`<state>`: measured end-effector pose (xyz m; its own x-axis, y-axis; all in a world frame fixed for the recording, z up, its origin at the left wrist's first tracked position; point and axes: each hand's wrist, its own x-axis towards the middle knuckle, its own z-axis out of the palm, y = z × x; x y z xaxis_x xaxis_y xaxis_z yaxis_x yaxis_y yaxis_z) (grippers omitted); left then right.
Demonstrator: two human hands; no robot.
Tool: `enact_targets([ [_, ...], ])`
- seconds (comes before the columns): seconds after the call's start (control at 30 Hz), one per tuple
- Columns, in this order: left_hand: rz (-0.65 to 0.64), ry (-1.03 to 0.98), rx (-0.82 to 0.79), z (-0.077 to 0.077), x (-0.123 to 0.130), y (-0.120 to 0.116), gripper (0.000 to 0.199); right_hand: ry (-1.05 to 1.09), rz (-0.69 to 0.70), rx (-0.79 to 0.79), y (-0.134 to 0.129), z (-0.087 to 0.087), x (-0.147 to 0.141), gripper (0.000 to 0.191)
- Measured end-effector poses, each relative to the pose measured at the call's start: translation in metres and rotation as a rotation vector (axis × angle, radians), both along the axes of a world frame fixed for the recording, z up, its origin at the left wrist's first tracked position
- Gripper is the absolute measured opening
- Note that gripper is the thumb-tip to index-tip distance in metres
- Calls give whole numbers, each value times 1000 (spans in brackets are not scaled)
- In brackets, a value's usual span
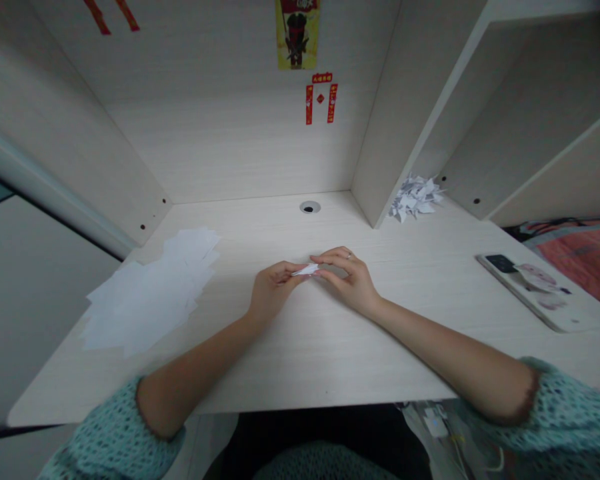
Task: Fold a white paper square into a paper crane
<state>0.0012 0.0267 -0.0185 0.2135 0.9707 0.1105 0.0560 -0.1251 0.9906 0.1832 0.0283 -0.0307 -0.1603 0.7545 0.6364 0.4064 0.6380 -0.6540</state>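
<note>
Left hand (275, 288) and right hand (349, 280) both grasp the folded paper (306, 270), nearer the person than the desk's cable hole (310, 207). Beyond that hole, red strips (321, 99) bear gold characters, too small to read; no brand is legible.

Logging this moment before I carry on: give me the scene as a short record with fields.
left hand: pinching the small folded white paper, at its left end
right hand: fingers at the paper's right end; ring on one finger
left hand position: above the desk, near its middle
left side: spread of flat white sheets
far right: pile of pointed white paper pieces beside the upright panel
near right: phone, lying flat
</note>
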Motion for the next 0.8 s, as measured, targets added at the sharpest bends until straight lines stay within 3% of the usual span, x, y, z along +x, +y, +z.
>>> enact_targets([
  [0.2,2,-4,13,-1,-1,1,21,45,59,-23,2,-1,0,20],
  [0.63,-13,136,59,6,0,-4,24,59,-2,-54,-1,3,-2,9],
  [0.8,14,157,59,6,1,-3,40,103,-1,-177,-2,3,-5,12],
])
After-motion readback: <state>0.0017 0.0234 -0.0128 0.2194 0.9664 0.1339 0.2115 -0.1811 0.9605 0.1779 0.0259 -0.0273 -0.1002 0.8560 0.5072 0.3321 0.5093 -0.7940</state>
